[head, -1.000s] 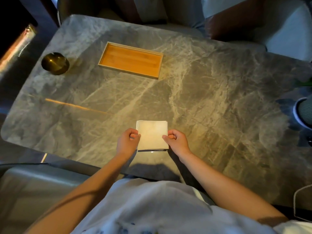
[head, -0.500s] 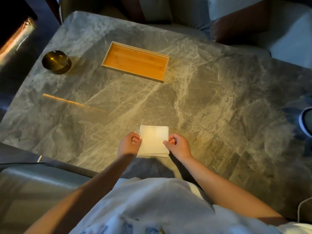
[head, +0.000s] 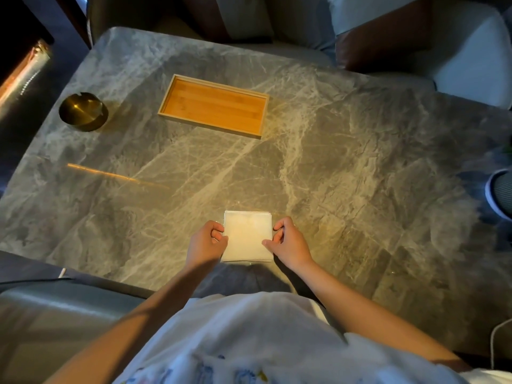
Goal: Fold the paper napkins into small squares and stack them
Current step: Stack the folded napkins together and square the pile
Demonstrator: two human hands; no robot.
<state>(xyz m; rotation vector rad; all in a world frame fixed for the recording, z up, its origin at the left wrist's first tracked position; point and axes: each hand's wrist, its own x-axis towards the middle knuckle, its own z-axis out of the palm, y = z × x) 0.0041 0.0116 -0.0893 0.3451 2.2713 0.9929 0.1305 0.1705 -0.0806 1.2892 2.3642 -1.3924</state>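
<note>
Head view shows the left hand and right hand, fingers curled, pinching opposite edges of the white square paper napkin stack between them on the grey marble bench; even inward pressure should square it.

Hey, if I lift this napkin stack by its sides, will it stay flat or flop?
Likely floppy: the napkins are thin paper, and with the left hand and right hand pinching only the side edges, the middle may sag. Probably very light. Layers look offset at the far edge, so a push could fan them out.
</note>
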